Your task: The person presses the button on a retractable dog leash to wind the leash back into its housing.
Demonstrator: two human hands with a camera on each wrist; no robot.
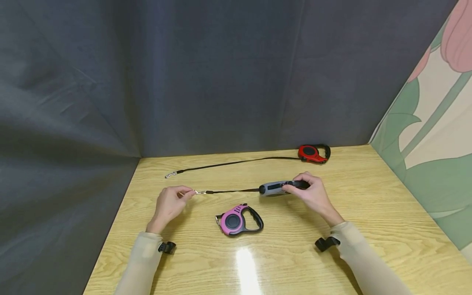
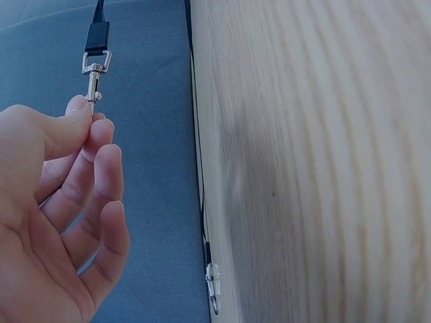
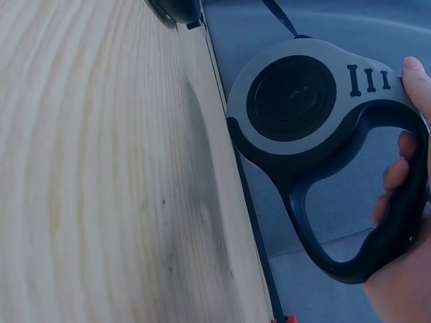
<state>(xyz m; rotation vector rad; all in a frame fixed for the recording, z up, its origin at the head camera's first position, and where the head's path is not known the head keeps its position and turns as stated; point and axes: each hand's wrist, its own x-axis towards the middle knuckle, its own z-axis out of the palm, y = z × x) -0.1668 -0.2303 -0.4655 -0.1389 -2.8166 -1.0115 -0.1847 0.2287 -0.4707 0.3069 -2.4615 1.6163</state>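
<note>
A grey and black retractable dog leash (image 1: pixel 274 188) is held up over the table by my right hand (image 1: pixel 313 194). In the right wrist view, fingers wrap round the black handle of the grey leash (image 3: pixel 283 145), with the thumb near its top. My left hand (image 1: pixel 171 205) pinches the silver snap hook (image 2: pixel 94 84) at the end of its black strap (image 1: pixel 234 191). The strap runs nearly straight between both hands. A pink retractable leash (image 1: pixel 233 221) lies on the table below the strap, its own hook drawn up close to the casing.
Behind lies a red retractable leash (image 1: pixel 309 152), its black strap (image 1: pixel 236 162) stretched leftward to a silver hook (image 1: pixel 171 174). The wooden table (image 1: pixel 206 262) ends at a dark grey curtain (image 1: pixel 221 82). A floral cloth (image 1: pixel 439 135) hangs at the right.
</note>
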